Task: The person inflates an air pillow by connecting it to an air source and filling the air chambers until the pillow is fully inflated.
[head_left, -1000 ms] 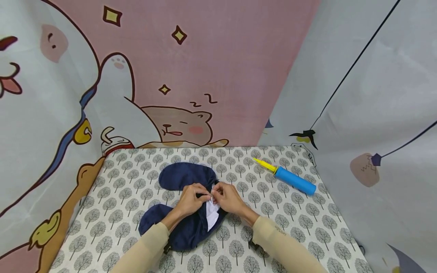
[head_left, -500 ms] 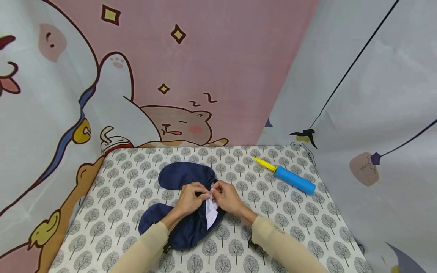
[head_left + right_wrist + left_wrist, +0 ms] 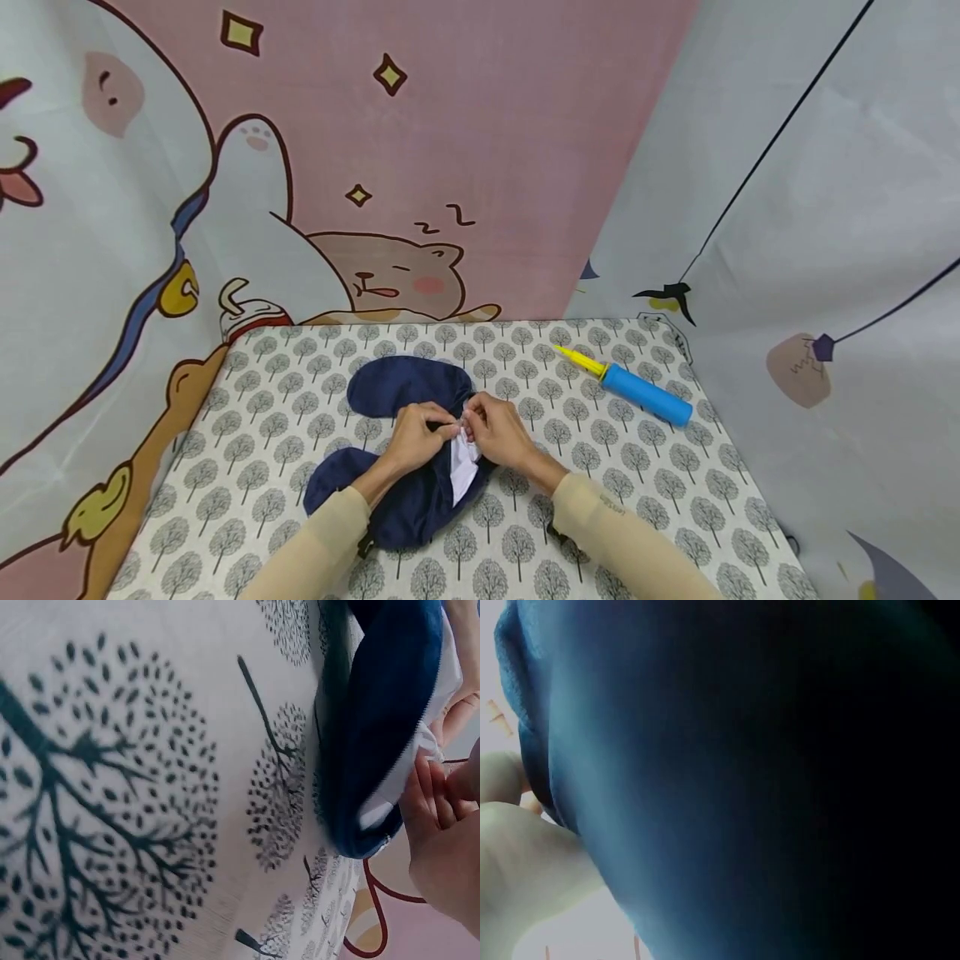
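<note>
A navy U-shaped neck pillow (image 3: 408,387) lies on the table, its two rounded ends toward the left. Its zipped seam is parted along the right side, and white inner material (image 3: 462,479) shows through. My left hand (image 3: 420,437) pinches a bit of the white material at the opening. Right beside it, my right hand (image 3: 498,429) pinches the same spot from the other side, fingertips almost meeting. The right wrist view shows zipper teeth along the navy edge (image 3: 397,697) and bunched white stuff between the fingers. Dark blue fabric (image 3: 682,787) fills most of the left wrist view.
A blue hand pump (image 3: 648,396) with a yellow nozzle lies at the back right of the table. The tablecloth (image 3: 637,517) carries a tree print. Cartoon-printed curtains (image 3: 525,167) rise behind and on both sides. A small black item (image 3: 557,536) sits by the right sleeve.
</note>
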### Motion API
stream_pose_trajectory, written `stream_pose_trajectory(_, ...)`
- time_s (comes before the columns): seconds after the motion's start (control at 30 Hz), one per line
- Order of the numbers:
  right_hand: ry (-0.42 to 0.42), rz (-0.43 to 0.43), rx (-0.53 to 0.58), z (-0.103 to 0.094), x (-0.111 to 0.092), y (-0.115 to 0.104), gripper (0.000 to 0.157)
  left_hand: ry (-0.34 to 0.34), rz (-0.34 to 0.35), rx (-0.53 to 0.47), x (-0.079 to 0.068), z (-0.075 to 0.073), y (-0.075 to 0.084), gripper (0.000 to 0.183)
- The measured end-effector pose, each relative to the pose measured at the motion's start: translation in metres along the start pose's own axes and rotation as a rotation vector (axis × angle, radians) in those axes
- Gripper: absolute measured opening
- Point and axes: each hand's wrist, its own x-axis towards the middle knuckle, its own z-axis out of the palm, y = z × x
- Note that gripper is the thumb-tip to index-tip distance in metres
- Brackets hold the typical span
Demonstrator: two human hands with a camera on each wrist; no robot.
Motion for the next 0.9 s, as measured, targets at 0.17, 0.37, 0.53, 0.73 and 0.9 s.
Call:
stream_pose_trajectory(0.17, -0.076, 0.07, 0.125, -0.009, 0.001, 0.001, 0.011, -0.038, 0.026, 0.043, 0.0, -0.002, -0.003, 0.005)
stream_pose_trajectory(0.37, -0.136, 0.214, 0.226, -0.015, 0.006, 0.009, 0.015, -0.068, 0.112, 0.089, -0.003, -0.003, -0.003, 0.007)
stream_pose_trajectory(0.53, -0.169, 0.247, 0.212, -0.018, 0.009, 0.011, 0.016, -0.068, 0.15, 0.099, -0.005, -0.004, -0.002, 0.008)
stream_pose_trajectory(0.73, -0.122, 0.165, 0.137, -0.021, 0.008, 0.01, 0.013, -0.084, 0.138, 0.118, -0.005, -0.003, -0.003, 0.01)
stream_pose_trajectory(0.9, -0.053, 0.059, 0.025, -0.031, 0.003, 0.013, 0.025, -0.09, 0.145, 0.128, -0.004, -0.005, -0.003, 0.01)
